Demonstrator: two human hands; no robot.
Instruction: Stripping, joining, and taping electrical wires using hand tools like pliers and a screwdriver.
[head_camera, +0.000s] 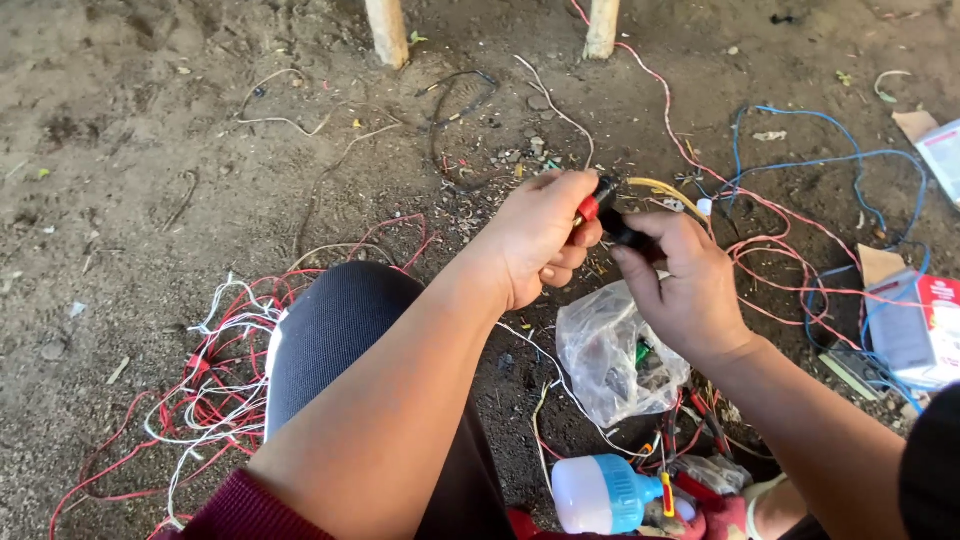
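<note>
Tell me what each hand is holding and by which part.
Both hands share one small black part with a red band. The left hand pinches its red-banded upper end; the right hand grips its black lower end. What it is cannot be told.

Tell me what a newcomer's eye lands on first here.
At centre, the left hand and right hand pinch a small red-and-black part between their fingers. A tangle of red and white wires sprawls lower left, and a blue-and-white bulb lies at the bottom.
</note>
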